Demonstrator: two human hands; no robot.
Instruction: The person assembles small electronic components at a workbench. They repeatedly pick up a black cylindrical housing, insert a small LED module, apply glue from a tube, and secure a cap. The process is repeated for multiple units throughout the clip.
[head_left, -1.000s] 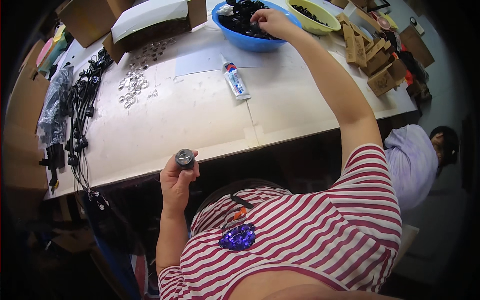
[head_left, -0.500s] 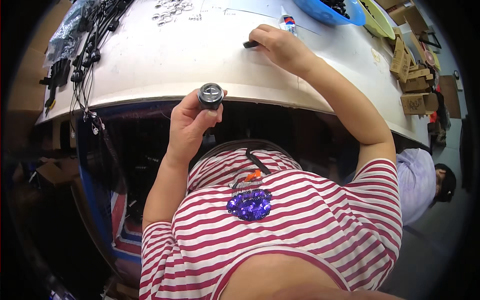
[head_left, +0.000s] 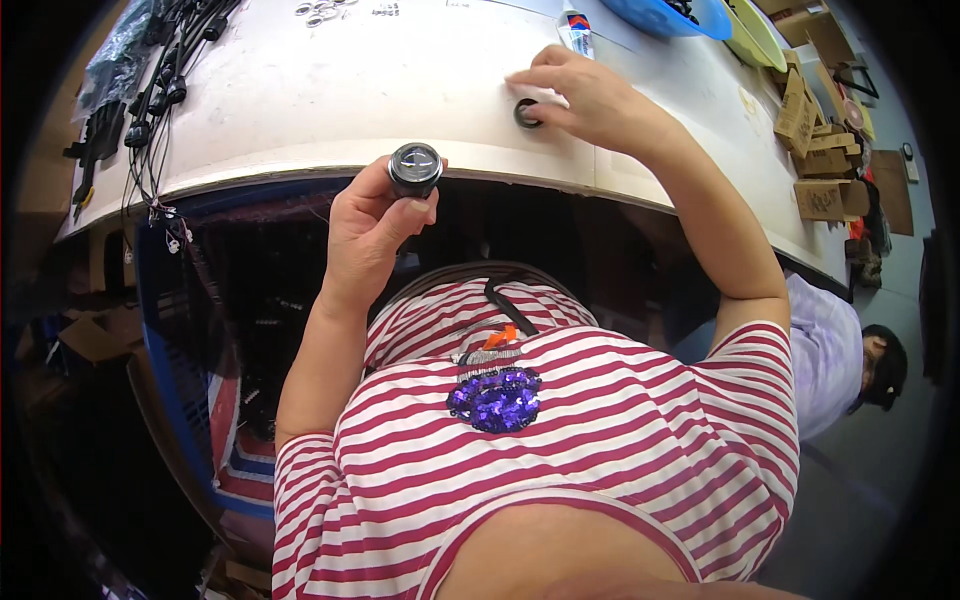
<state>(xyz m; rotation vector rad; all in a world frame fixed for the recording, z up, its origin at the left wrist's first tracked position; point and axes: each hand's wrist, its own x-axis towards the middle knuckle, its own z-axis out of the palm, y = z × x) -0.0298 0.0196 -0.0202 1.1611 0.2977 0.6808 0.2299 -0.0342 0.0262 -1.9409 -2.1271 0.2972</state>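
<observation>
My left hand [head_left: 368, 232] grips a short black cylinder, a flashlight head by its look [head_left: 415, 168], held upright just off the table's near edge. Its round clear lens faces up. Over the white table, my right hand [head_left: 598, 98] has its fingers apart above a small black ring [head_left: 520, 113]. The thumb reaches over the ring, which seems to lie flat on the tabletop. Just beyond this hand lies a white tube with a blue and red label [head_left: 577, 35].
Black cables [head_left: 160, 95] and clear plastic bags [head_left: 115, 60] cover the table's left end. Several metal rings [head_left: 322, 12] lie at the far side. A blue basin [head_left: 660, 18], a green basin [head_left: 755, 38] and cardboard boxes [head_left: 828, 160] stand at right. Another person [head_left: 825, 350] is nearby.
My right hand has shifted nearer and spread its fingers; the black ring, tilted in its fingers before, now seems flat on the table. My left hand keeps its hold on the flashlight head.
</observation>
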